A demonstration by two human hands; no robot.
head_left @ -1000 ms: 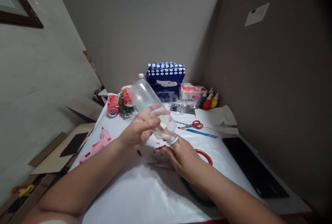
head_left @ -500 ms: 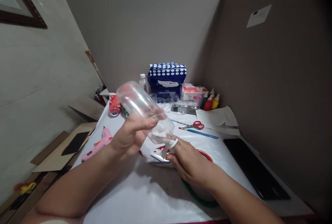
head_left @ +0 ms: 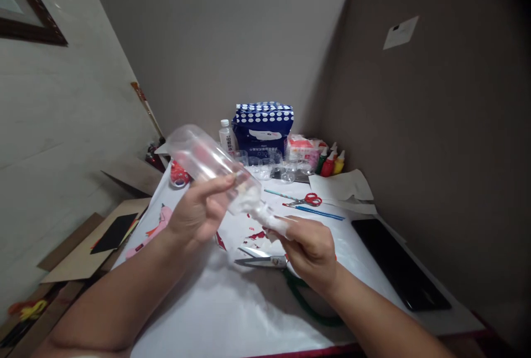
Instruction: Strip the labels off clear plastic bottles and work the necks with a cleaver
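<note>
above the table, both hands grip a tilted clear bottle.

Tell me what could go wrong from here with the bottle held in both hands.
The clear bottle is tilted, gripped by the left hand at its body and the right hand at its neck; smooth plastic may slip. Scissors lie just under the hands, so a drop could hit the blades.
</note>
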